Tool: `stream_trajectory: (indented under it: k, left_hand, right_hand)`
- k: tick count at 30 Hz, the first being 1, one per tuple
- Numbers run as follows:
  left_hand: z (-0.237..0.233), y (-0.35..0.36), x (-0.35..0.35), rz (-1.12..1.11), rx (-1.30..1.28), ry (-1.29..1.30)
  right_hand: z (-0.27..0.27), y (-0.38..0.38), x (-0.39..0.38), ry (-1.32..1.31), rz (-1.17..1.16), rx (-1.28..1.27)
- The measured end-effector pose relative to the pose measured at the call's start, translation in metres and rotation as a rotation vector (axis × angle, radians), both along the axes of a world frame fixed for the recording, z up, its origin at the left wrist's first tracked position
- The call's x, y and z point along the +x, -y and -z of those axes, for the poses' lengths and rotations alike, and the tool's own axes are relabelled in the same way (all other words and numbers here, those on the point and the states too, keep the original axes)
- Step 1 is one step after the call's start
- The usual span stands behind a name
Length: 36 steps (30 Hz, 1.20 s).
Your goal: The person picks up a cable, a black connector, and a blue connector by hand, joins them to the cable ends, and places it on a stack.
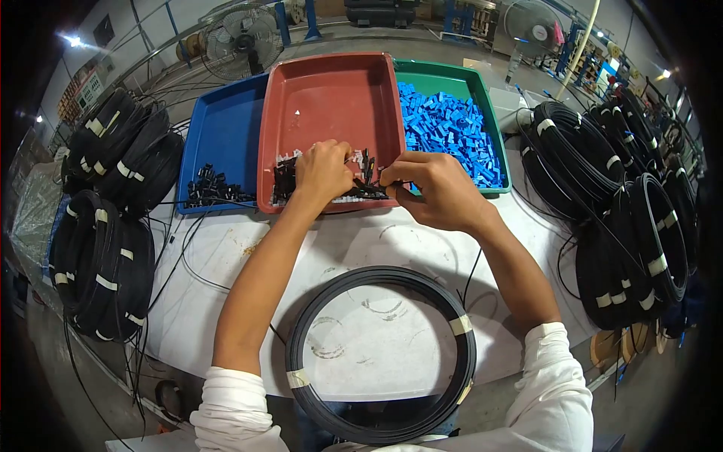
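My left hand (324, 173) reaches down among small black and white plastic parts (285, 181) at the near end of the red tray (331, 98). Its fingertips are hidden behind the hand, so their grip does not show. Beside it, at the tray's near right corner, my right hand (440, 192) is closed in a pinch on a thin black cable (473, 275). This cable runs under the right wrist from the coil. The taped black cable coil (295, 331) lies flat on the white tabletop between my forearms.
A blue tray (218, 128) with black connectors (211, 188) stands left of the red one; a green tray (493, 124) with blue clips (444, 128) stands right. Stacked black cable coils flank both sides (98, 264) (633, 256), with loose ends trailing. Fans (242, 41) stand behind.
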<state>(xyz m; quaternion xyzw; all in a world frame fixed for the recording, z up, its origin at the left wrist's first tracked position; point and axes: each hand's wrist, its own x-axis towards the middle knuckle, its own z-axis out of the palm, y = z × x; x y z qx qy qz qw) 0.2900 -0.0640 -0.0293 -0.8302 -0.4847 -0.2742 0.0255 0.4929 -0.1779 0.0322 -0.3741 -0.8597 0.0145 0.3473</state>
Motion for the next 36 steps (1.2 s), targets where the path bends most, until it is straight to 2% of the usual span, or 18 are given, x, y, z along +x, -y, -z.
stream_trajectory:
  k: [2,5,8,11,13,16,20,22,23,25,29,32,34,36]
  left_hand:
    - [0.004,0.0,-0.008,0.036,0.04,0.025]
    - [0.009,-0.004,-0.015,0.082,0.125,-0.07]
    - [0.015,-0.009,-0.017,0.122,0.139,0.047]
    - [0.012,-0.008,-0.017,0.038,0.055,0.092]
    - [0.002,0.0,-0.016,-0.076,0.004,-0.006]
    - [-0.002,0.001,-0.013,-0.144,-0.038,-0.003]
    - [0.001,-0.007,-0.011,-0.192,0.006,-0.114]
    - [0.004,-0.009,-0.014,-0.086,0.163,-0.077]
    - [0.006,-0.01,-0.016,-0.085,0.166,-0.078]
    - [0.01,-0.011,-0.02,0.014,0.198,0.077]
    - [0.019,-0.016,-0.028,0.119,0.223,0.1]
    - [0.019,-0.016,-0.027,0.106,0.152,0.038]
    - [0.016,-0.018,-0.025,0.05,0.192,-0.116]
    - [0.01,-0.019,-0.026,0.05,0.147,-0.129]
  right_hand:
    - [0.0,0.0,-0.001,0.016,-0.005,-0.013]
    - [0.002,0.0,-0.001,0.026,-0.009,-0.006]
    - [0.003,-0.001,-0.002,0.026,-0.014,0.001]
    - [0.001,0.001,-0.001,0.028,-0.006,-0.009]
    - [0.0,0.0,-0.001,0.025,-0.007,-0.005]
    - [0.001,0.0,-0.001,0.022,-0.007,0.0]
    - [0.002,0.001,-0.002,0.046,0.005,-0.005]
    - [0.003,0.0,-0.002,0.04,0.004,-0.004]
    - [0.003,0.0,-0.002,0.032,0.005,-0.003]
    - [0.003,0.0,-0.001,0.033,0.006,0.003]
    - [0.002,0.001,-0.002,0.041,0.006,-0.002]
    - [0.002,0.002,-0.003,0.047,0.007,0.006]
    - [0.002,0.002,-0.003,0.051,0.009,-0.012]
    - [0.002,0.001,-0.004,0.054,0.008,-0.027]
